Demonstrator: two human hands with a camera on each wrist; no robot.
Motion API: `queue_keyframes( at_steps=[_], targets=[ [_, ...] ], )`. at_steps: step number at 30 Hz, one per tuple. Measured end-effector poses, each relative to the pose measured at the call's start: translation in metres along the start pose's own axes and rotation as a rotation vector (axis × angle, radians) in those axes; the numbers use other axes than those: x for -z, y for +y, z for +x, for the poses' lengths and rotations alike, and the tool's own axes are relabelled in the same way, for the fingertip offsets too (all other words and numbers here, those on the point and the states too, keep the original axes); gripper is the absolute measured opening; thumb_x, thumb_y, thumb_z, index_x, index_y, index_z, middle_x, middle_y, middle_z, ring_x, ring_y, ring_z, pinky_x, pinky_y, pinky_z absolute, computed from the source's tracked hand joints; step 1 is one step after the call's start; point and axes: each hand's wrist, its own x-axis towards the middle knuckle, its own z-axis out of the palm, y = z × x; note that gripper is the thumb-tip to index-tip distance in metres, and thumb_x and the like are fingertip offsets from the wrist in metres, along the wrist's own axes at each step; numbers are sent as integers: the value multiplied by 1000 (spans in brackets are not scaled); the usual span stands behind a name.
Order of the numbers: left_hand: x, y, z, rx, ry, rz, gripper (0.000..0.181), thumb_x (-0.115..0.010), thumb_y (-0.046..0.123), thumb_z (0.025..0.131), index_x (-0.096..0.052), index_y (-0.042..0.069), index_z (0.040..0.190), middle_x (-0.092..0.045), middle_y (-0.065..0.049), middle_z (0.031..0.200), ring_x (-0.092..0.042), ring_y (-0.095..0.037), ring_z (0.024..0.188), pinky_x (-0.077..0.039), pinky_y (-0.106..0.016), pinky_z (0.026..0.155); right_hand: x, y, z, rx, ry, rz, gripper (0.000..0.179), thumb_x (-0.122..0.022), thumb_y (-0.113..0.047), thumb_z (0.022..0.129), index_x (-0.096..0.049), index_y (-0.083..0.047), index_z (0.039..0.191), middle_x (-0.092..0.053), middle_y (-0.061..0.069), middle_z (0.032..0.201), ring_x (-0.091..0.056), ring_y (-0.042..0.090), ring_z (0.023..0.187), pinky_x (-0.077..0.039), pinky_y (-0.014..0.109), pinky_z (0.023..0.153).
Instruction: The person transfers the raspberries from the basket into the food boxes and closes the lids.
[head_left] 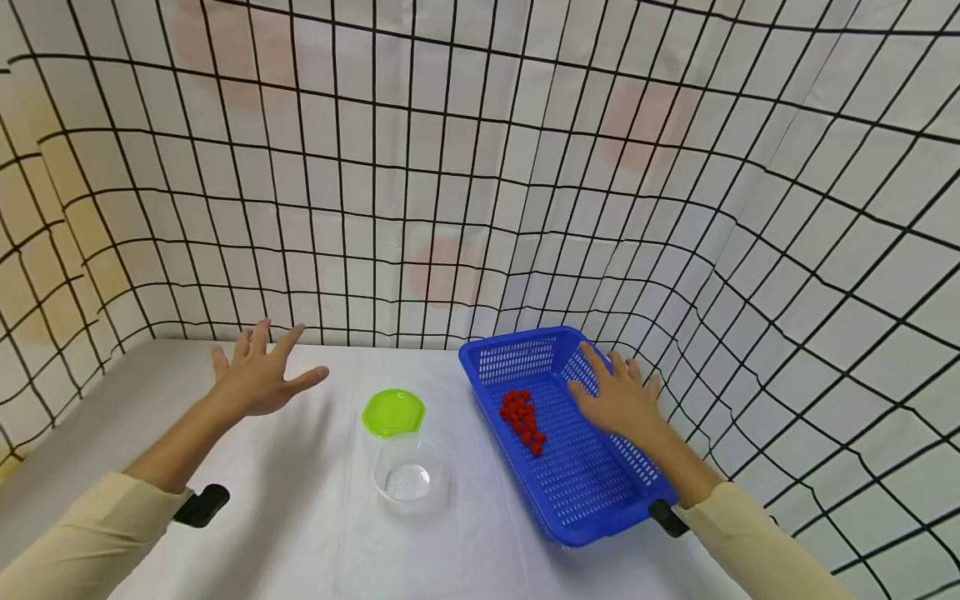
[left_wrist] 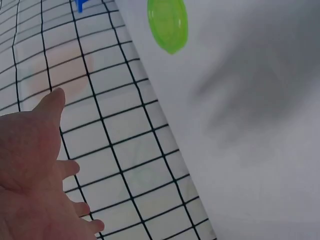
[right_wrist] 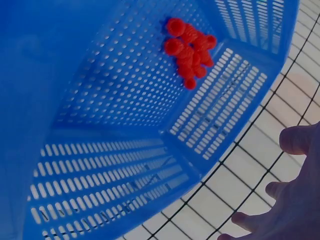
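From the head view, the left hand (head_left: 258, 375) hovers flat over the surface (head_left: 300, 517), fingers spread and holding nothing. The right hand (head_left: 618, 400) is also spread, over the basket (head_left: 585, 492) with red berries (head_left: 522, 421). Between the hands stand a lid (head_left: 393, 412) and a bowl (head_left: 411, 481).

In the left wrist view, the left hand (left_wrist: 35, 185) is open and the lid (left_wrist: 168, 22) lies well apart.

In the right wrist view, the berries (right_wrist: 189, 50) lie in a basket (right_wrist: 110, 125) corner, and the right hand (right_wrist: 290, 195) holds nothing.

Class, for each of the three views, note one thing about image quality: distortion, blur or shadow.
Head view: the backdrop's grid lines bow outward, wide-angle distortion. Left wrist view: the left hand is close and soft, and a blurred grey shadow lies across the white table. Right wrist view: the blue basket is sharp; the right hand is dark and underlit.
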Motion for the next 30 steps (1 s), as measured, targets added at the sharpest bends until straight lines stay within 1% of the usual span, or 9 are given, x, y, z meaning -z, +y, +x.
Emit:
queue_keyframes(
  at_steps=[3,10,16,20,22,25,28,30],
  targets=[
    [-4,7,0,-24,5,1,93,-55,65,94,-21,9,160,-3,-41,160,-2,-63,146,5,-84,109,-3,-6,0,8,2,11,71,-45,-46,103,-18,-21,164,-20,31,162,-11,58,149,1,85,110],
    [-12,21,-2,-68,46,15,90,-58,63,93,-26,11,159,-6,-40,161,-5,-64,146,2,-85,109,-8,-22,-1,39,18,26,69,-47,-47,101,-25,-21,162,-25,29,162,-14,56,149,-3,83,111],
    [-20,32,-3,-102,54,6,88,-60,60,94,-29,10,158,-10,-37,162,-9,-63,146,0,-84,110,-10,-40,0,62,-6,24,71,-47,-48,101,-22,-26,163,-23,27,164,-12,55,150,-2,82,113],
    [-25,39,-4,-147,31,-42,85,-62,55,95,-29,9,158,-14,-39,160,-15,-63,145,-5,-83,112,-12,-55,0,80,-19,47,71,-49,-48,101,-21,-28,163,-26,25,163,-15,52,151,-4,80,115],
    [-29,42,-5,-175,17,-81,84,-62,52,96,-30,7,158,-15,-41,158,-18,-63,144,-9,-82,112,-12,-63,0,92,-26,84,71,-50,-47,100,-22,-29,163,-28,24,163,-18,50,152,-7,79,116],
    [-34,46,-7,-198,-15,-136,84,-62,51,96,-29,4,158,-18,-45,155,-22,-67,141,-19,-82,110,-14,-75,0,127,-38,138,72,-53,-44,99,-23,-27,163,-32,21,163,-23,48,151,-13,79,116],
    [-37,49,-7,-193,-70,-192,85,-60,53,97,-26,5,159,-19,-45,155,-27,-67,139,-30,-81,105,-15,-85,0,160,-53,206,72,-55,-39,99,-26,-23,162,-34,16,163,-29,43,151,-21,75,117],
    [-39,51,-7,-180,-112,-230,87,-58,55,98,-23,6,161,-21,-43,156,-31,-64,139,-35,-79,104,-16,-91,0,165,-71,261,71,-57,-37,99,-28,-22,161,-36,13,163,-33,41,149,-27,70,117]
  ],
)
